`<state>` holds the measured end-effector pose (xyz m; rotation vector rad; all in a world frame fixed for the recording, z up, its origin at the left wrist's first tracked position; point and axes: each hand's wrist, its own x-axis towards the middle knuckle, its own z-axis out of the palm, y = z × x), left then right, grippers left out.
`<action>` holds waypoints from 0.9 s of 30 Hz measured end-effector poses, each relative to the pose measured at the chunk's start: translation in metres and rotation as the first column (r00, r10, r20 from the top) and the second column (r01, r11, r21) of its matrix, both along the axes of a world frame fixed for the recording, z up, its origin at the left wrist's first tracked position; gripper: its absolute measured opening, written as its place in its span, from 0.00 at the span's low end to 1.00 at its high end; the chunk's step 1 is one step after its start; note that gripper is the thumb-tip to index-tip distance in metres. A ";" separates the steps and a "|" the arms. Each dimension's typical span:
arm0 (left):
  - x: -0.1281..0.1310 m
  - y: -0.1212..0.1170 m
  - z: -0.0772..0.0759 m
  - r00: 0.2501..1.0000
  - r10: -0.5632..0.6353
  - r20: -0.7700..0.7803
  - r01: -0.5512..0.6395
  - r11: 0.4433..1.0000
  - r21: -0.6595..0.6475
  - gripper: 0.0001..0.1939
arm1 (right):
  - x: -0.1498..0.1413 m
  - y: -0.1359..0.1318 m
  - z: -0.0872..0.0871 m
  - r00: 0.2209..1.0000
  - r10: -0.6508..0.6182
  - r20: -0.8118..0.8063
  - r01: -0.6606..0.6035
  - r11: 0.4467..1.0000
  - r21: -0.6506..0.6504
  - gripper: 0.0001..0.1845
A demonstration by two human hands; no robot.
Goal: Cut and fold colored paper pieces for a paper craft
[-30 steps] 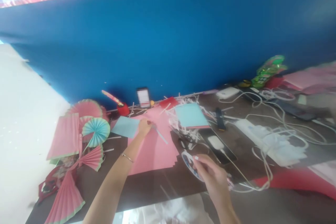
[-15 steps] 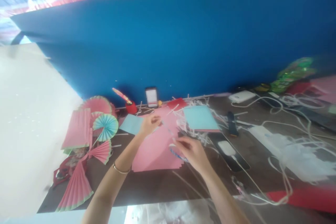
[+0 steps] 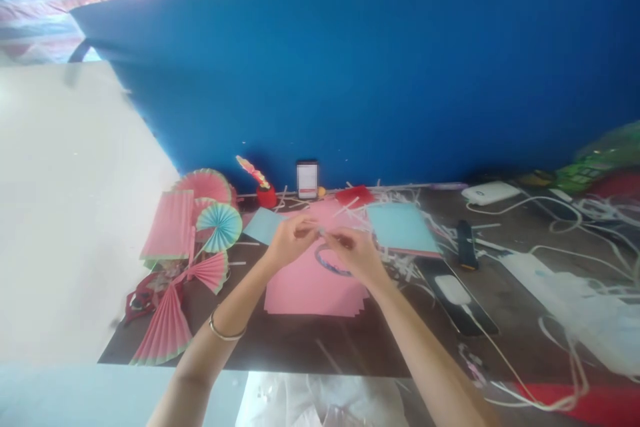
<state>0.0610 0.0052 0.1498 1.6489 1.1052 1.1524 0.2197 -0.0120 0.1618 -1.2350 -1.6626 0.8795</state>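
Observation:
Above a stack of pink paper [image 3: 315, 297], my two hands nearly meet at the fingertips. My left hand [image 3: 293, 240] is closed in a pinch on the end of a narrow pale strip [image 3: 320, 232], mostly hidden by the fingers. My right hand [image 3: 356, 255] is closed too, its fingertips against the same spot. From it hangs a thin blue-and-white ring that looks like a roll of tape [image 3: 331, 269], over the pink paper. Light blue sheets lie on both sides: one [image 3: 264, 225] by my left hand, a stack [image 3: 403, 227] beyond my right.
Folded pink and blue paper fans [image 3: 219, 227] crowd the left end. A red pot [image 3: 267, 197] and a small upright screen [image 3: 307, 180] stand by the blue wall. Paper scraps [image 3: 400, 265], a phone [image 3: 480, 317], a power bank [image 3: 491, 193] and white cables [image 3: 543, 213] lie right.
My right hand has come up and left with the roll of tape until its fingertips reached my left hand's. The strip, earlier visible below my left hand, is now mostly hidden. The view has swung left.

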 end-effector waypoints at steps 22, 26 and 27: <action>-0.005 -0.017 0.006 0.997 0.075 -0.023 -0.073 0.994 0.078 0.13 | -0.013 0.001 0.001 0.996 0.006 0.091 -0.003 1.000 -0.026 0.15; -0.006 -0.014 0.003 0.993 0.117 -0.004 -0.116 0.985 0.130 0.13 | -0.014 -0.001 0.002 0.994 0.024 0.109 -0.020 0.999 -0.040 0.16; -0.007 -0.013 0.002 0.992 0.128 -0.010 -0.125 0.982 0.142 0.12 | -0.014 -0.002 0.002 0.993 0.042 0.110 -0.037 0.998 -0.047 0.15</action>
